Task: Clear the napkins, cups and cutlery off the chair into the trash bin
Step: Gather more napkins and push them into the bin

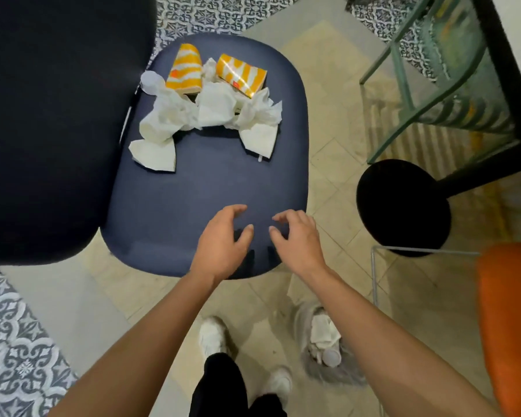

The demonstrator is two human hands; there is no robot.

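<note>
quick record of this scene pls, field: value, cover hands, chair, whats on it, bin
left hand: empty, fingers loosely curled, over near seat
right hand: empty, beside it
chair: dark blue seat
napkins: crumpled white pile at seat's far end
boxes: two, orange and white, behind napkins
cup: white, at pile's left
bin: on floor, holds napkins and another cup

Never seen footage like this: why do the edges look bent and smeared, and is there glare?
Head view: the wide lens bows the chair seat; the trash bin and orange seat near the edges are blurred; the napkins look sharper; a glare streak crosses the right-hand orange carton.
</note>
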